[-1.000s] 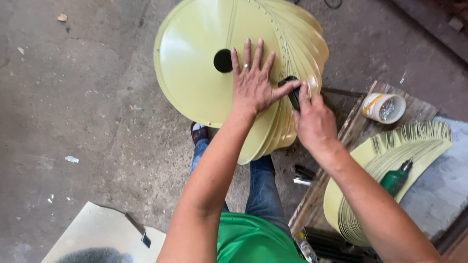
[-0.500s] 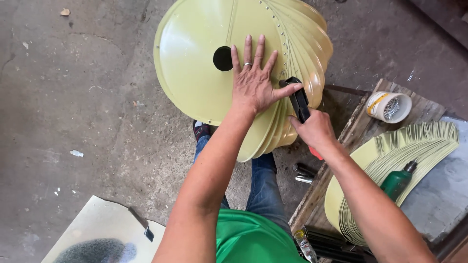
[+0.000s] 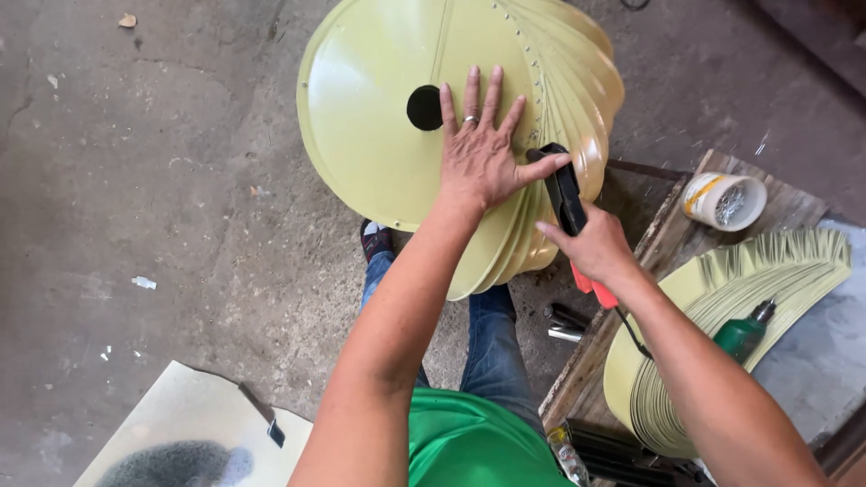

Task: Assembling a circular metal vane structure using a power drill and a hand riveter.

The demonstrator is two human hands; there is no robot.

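pale-green fan wheel [image 3: 379,153] far centre, over the concrete floor [image 3: 135,225] | left hand [image 3: 483,153] flat on its disc, fingers [image 3: 471,90] spread, gripping nothing | black tool [image 3: 564,189] at blades' right edge, under left thumb | right hand [image 3: 595,248] closed round tool's near end | cup [image 3: 724,200] further right

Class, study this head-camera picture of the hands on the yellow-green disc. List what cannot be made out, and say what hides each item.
1. Black tool tip: head view, covered by the left hand thumb, where it meets the disc assembly.
2. Tool's handle: wrapped by the right hand.
3. White tub contents: too small to identify.
4. Green power tool: partly behind the right forearm.
5. Stacked blades: lower end cut off by the frame edge.
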